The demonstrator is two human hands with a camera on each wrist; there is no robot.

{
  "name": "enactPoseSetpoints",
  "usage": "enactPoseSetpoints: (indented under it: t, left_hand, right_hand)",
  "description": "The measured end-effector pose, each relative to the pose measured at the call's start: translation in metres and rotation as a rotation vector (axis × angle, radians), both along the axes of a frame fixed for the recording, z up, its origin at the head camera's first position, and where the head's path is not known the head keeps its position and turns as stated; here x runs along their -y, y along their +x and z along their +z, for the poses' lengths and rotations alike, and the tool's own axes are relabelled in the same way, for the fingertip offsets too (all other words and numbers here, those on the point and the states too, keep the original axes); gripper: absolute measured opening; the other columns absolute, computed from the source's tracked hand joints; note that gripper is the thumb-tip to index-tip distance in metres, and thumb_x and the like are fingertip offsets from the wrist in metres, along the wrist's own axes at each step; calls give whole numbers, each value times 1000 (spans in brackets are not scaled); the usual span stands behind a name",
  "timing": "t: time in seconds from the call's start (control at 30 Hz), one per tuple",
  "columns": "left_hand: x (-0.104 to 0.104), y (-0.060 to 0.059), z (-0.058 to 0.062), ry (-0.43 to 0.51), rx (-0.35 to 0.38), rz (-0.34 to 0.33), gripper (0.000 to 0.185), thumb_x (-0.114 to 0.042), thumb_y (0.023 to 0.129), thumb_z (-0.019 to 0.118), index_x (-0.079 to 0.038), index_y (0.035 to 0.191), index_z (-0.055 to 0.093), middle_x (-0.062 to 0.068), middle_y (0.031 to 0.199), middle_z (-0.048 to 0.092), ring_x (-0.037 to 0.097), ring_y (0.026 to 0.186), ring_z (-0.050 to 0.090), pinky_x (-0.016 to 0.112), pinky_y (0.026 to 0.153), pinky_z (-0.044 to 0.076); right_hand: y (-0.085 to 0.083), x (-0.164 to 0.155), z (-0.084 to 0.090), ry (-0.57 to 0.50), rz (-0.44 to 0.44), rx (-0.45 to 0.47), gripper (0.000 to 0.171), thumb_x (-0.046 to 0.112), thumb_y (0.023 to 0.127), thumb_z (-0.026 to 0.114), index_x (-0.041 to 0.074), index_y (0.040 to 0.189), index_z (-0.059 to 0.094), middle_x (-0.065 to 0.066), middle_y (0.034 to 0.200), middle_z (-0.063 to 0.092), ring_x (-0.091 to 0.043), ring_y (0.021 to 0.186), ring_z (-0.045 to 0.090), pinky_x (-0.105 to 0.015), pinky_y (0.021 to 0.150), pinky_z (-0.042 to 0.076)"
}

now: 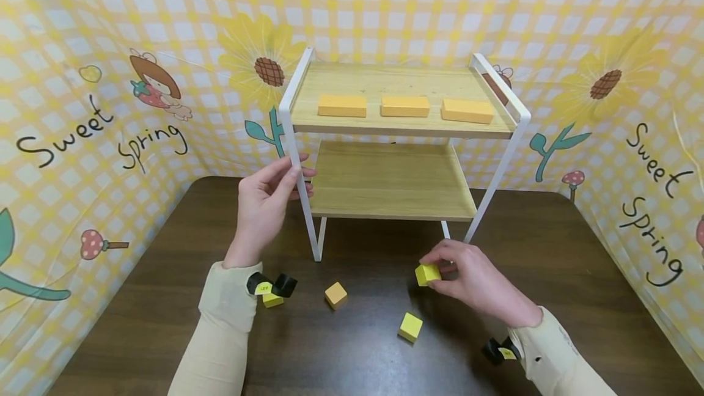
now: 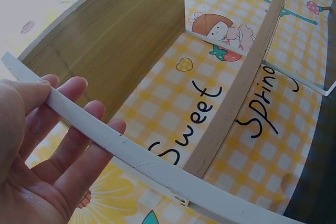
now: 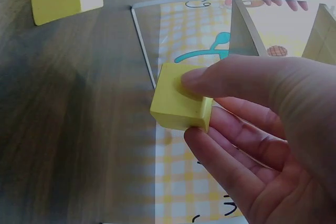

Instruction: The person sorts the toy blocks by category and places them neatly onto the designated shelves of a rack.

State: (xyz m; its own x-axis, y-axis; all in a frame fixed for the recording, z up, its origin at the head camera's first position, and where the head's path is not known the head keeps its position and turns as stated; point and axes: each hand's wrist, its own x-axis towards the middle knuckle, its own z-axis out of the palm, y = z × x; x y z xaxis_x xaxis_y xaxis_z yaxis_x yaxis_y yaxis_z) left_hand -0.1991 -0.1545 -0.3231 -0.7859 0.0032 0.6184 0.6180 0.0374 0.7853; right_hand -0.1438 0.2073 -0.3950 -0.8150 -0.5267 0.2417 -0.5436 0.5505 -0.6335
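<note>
From the head camera, my left hand (image 1: 264,203) rests against the front left leg of the white shelf rack (image 1: 299,157), fingers nearly straight; my right hand (image 1: 473,280) pinches a yellow cube (image 1: 427,274) just above the dark table (image 1: 165,298), near the rack's right front leg; three orange blocks (image 1: 404,106) lie in a row on the top shelf. At my left wrist, the leg crosses my extended fingers (image 2: 79,135). At my right wrist, thumb and fingers clamp the cube.
</note>
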Motion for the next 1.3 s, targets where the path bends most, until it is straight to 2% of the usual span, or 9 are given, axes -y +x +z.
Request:
enactPoseSetpoints:
  t: [0.17,0.4,0.67,0.93,1.17,1.3]
  left_hand:
    - [0,-1,0,-2,-2,0,26,-7,103,61,4,124,70,21,98,73,29,76,73,36,72,63]
    - [1,-1,-1,-6,0,2,26,-8,103,61,4,125,70,21,98,73,24,76,73,36,73,62]
    - [1,-1,0,-3,6,-2,25,-8,103,62,-2,124,72,24,99,72,24,76,73,37,74,62]
    - [0,0,-1,3,6,-9,26,-8,103,61,4,125,70,34,100,68,28,76,73,37,74,62]
    - [1,0,0,-4,3,-1,25,-8,103,61,2,125,71,28,99,71,28,76,73,36,73,62]
    - [1,0,0,-9,4,5,25,-9,103,61,0,124,72,23,98,73,31,76,73,36,73,62]
  right_hand:
    - [-3,1,2,-5,-3,-28,34,-4,79,84,7,109,76,2,108,67,-12,93,68,-29,81,60]
    - [-5,5,12,-7,-33,14,35,-1,80,85,9,112,75,3,109,66,-10,91,69,-32,82,61]
    - [-8,9,24,-52,-40,-48,37,-1,78,86,9,111,76,5,107,66,-9,88,68,-37,79,62]
    - [-10,13,33,-76,-29,-94,37,0,79,86,9,113,76,6,110,65,-10,90,67,-29,79,61]
    - [-10,18,41,-101,-16,-109,36,0,80,85,9,113,76,5,110,66,-11,93,67,-32,79,61]
    - [-10,22,46,-122,-11,-129,37,0,80,85,10,114,76,6,109,66,-11,94,67,-27,80,60]
